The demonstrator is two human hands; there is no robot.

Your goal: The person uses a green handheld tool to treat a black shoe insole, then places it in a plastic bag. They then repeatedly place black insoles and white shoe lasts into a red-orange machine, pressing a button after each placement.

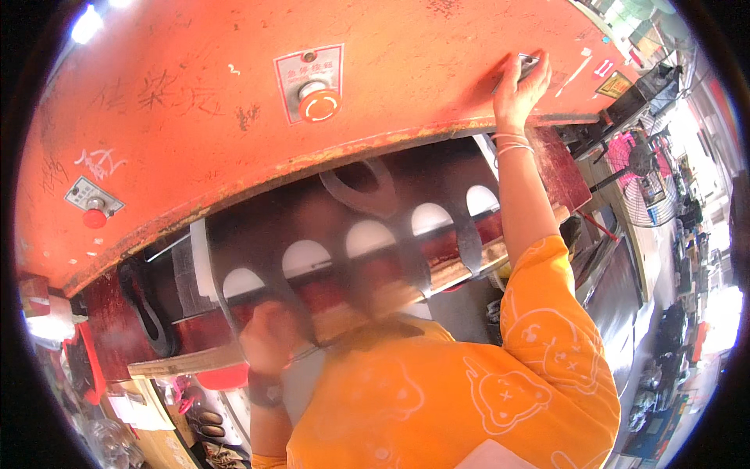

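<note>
My right hand point(521, 95) reaches up to the orange machine point(422, 70), its thumb and fingers spread at a small metal control plate point(528, 66). The hand hides most of that plate. My left hand point(269, 336) is low at the front edge of the work surface, beside a dark sheet point(293, 227) with rounded cutouts. Its fingers are smeared, so whether they grip the sheet does not show. White shows through the cutouts in a row. A loop-shaped dark piece point(363, 187) lies farther back, and another point(144, 313) at the left end.
The machine's lower edge overhangs the dark red bed point(109, 332), which has a wooden front rail point(187, 364). On the machine face are a large red push button point(319, 104) and a smaller red one point(94, 217). A fan point(641, 164) stands at right; shoes point(211, 426) are below left.
</note>
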